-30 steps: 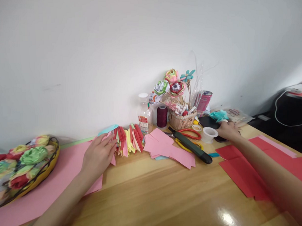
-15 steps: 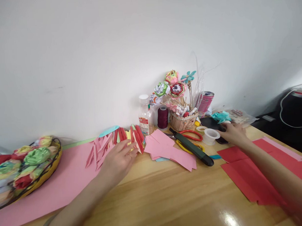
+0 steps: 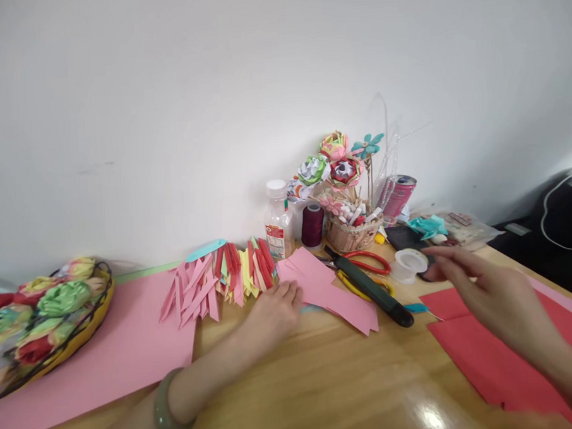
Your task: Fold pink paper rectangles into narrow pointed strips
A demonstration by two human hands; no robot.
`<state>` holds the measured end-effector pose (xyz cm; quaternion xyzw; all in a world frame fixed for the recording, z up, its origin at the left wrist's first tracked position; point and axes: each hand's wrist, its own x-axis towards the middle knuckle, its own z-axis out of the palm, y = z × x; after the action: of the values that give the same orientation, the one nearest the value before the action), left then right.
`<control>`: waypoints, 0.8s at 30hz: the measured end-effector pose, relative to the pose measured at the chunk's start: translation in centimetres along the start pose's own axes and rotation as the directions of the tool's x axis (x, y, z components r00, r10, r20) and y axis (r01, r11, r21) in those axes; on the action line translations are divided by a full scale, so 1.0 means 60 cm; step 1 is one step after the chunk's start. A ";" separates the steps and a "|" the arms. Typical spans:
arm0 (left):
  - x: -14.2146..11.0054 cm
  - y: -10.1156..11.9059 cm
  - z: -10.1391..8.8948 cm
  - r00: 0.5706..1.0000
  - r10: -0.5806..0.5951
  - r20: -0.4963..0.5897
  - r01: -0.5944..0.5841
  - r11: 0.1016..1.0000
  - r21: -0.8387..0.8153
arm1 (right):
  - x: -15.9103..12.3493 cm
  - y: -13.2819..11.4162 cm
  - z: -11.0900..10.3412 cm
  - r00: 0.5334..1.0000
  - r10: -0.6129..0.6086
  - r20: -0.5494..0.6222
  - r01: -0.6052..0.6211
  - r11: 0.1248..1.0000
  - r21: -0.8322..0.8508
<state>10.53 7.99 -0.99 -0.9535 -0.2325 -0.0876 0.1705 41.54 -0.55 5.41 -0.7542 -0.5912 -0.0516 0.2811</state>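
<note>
My left hand (image 3: 279, 309) lies at the left edge of a loose stack of pink paper pieces (image 3: 312, 280), fingertips against it. Its fingers are loosely bent and not wrapped round anything I can see. A green bangle (image 3: 168, 406) is on that wrist. At the right, my right hand (image 3: 488, 291) is raised over red paper sheets (image 3: 500, 350). Its thumb and fingers pinch the edge of a small roll of tape (image 3: 420, 256), seen in front of or over a white spool (image 3: 405, 272). The palm sides of both hands are hidden.
Scissors (image 3: 369, 259) and a green-handled cutter (image 3: 372, 290) lie mid-table. Behind stand a bottle (image 3: 277, 224), dark red thread (image 3: 312, 226), a flower basket (image 3: 353, 234) and a pink can (image 3: 399, 197). Folded paper strips (image 3: 199, 288) and a paper-flower basket (image 3: 94, 318) are left.
My left hand has moved right, from above the folded strips to the pink paper pieces. My right hand has drawn back toward me from the dark object, with the roll of tape in its fingers.
</note>
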 end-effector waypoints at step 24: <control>-0.037 0.006 -0.017 0.977 -0.091 -0.191 0.055 0.982 -0.182 | -0.057 -0.143 0.145 0.709 -0.685 0.169 0.666 0.729 0.160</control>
<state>8.66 6.38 -0.69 -0.9421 -0.2406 -0.2088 0.1047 30.43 1.95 -0.15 -0.4734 -0.8545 -0.0427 0.2095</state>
